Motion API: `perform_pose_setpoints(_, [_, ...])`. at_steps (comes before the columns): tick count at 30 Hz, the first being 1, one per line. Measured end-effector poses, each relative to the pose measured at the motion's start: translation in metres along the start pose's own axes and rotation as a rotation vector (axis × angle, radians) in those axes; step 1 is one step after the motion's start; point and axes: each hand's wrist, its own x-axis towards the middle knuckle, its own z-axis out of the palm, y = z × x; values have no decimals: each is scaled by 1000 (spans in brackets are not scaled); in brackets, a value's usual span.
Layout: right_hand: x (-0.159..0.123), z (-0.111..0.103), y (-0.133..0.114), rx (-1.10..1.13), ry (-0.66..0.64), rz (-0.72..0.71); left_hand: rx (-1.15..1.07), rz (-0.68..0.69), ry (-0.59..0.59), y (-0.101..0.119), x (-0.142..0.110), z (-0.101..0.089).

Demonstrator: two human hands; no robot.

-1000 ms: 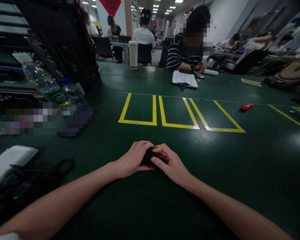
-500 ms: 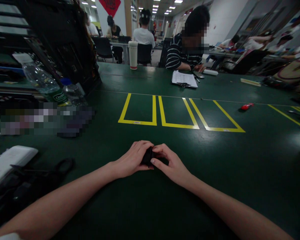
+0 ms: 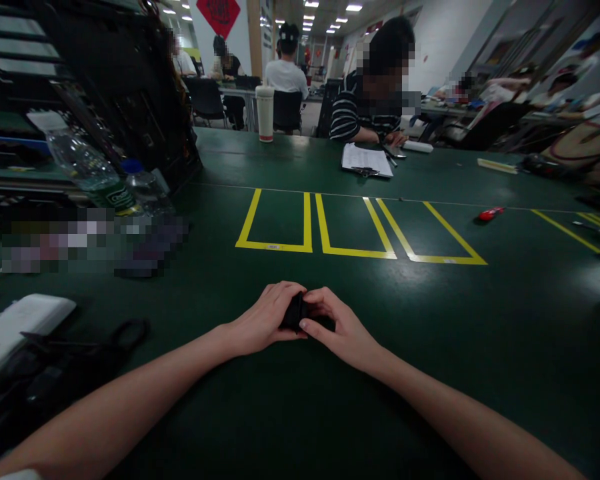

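A small black object [image 3: 293, 312] sits between my hands, low over the green table [image 3: 360, 413]. Its dark colour and my fingers hide what kind of thing it is. My left hand [image 3: 267, 317] is wrapped round its left side, fingers over the top and thumb below. From the right, my right hand [image 3: 337, 327] pinches its edge with the thumb and fingertips. Beyond my hands, yellow tape outlines [image 3: 274, 247] mark the tabletop.
To the left are a white box-like item [image 3: 27, 327], a black cable bundle [image 3: 55, 373], plastic bottles [image 3: 87, 167] and a dark metal rack [image 3: 145, 100]. A clipboard [image 3: 367, 160], a white cup [image 3: 265, 113] and a red tool [image 3: 491, 214] lie farther back. Someone in a striped shirt [image 3: 347, 107] sits opposite.
My hands keep the same hold on the black object, with barely any movement. The camera view has shifted very slightly.
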Motion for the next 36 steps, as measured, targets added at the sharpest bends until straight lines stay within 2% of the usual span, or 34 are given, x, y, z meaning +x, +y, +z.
perform_pose_setpoints(5, [5, 2, 7, 19, 56, 12, -7, -55, 36, -4, 3, 4])
perform_pose_setpoints(9, [7, 2, 9, 45, 66, 59, -21, -73, 19, -4, 4, 3])
perform_pose_setpoints(17, [1, 3, 6, 46, 60, -18, -21, -47, 13, 1, 3, 1])
perform_pose_setpoints(22, [3, 6, 6, 114, 87, 34, -17, -25, 32, 0, 1, 2])
perform_pose_setpoints(26, [2, 6, 6, 121, 59, 92, -18, -23, 0, 3, 0, -3])
perform_pose_setpoints(31, [-1, 5, 3, 111, 5, 14, 3, -15, -3, 4, 1, -4])
perform_pose_setpoints(36, [1, 8, 4, 140, 59, 20, 12, -1, 35, 0, 2, 2])
